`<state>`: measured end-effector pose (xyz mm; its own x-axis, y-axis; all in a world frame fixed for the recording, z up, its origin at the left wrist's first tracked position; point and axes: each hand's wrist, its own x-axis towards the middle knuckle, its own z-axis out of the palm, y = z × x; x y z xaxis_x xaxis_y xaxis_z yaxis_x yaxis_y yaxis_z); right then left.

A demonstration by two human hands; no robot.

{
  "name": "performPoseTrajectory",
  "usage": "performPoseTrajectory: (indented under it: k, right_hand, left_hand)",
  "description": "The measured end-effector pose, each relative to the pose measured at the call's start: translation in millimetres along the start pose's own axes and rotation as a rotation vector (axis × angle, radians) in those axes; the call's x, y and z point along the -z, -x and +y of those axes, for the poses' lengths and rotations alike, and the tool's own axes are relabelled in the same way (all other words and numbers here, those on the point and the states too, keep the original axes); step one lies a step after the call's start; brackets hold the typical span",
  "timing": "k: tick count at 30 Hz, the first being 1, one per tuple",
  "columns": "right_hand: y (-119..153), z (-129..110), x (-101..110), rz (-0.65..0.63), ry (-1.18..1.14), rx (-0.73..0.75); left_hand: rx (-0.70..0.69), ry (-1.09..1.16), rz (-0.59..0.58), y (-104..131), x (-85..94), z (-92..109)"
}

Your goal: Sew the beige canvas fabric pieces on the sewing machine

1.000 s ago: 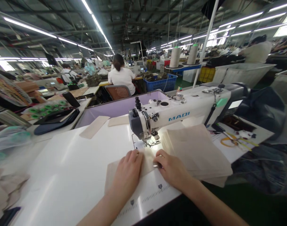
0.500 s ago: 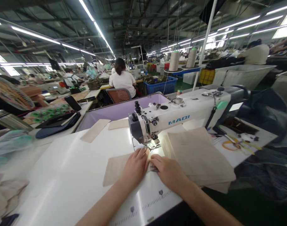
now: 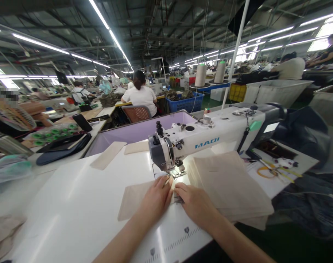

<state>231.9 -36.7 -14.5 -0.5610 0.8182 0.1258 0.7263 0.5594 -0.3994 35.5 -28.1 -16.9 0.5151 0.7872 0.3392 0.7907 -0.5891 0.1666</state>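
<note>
The left hand (image 3: 157, 195) is now closer to the right hand (image 3: 196, 201) than before. Both bend by the sewing machine's (image 3: 223, 131) foot; I can't tell if they grip. The pale cloth (image 3: 132, 199) lies under the left hand.

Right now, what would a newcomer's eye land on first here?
Probably the white MAQI sewing machine, angled across the right of the table, brightly lit beneath its left end. Next, the left hand and right hand, close together in front of it, and the beige fabric stack right of them.
</note>
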Motion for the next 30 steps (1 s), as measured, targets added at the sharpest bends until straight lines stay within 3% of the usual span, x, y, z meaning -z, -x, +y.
performPoseTrajectory:
  k: [20, 30]
  right_hand:
    - [-3.1, -0.6, 3.5, -0.008, 0.05, 0.029]
    - [14.7, -0.8, 7.6, -0.05, 0.028, 0.073]
  left_hand:
    - [-0.021, -0.05, 0.001, 0.5, 1.1, -4.6]
    - [-0.166, -0.063, -0.072, 32.8, 13.0, 15.6]
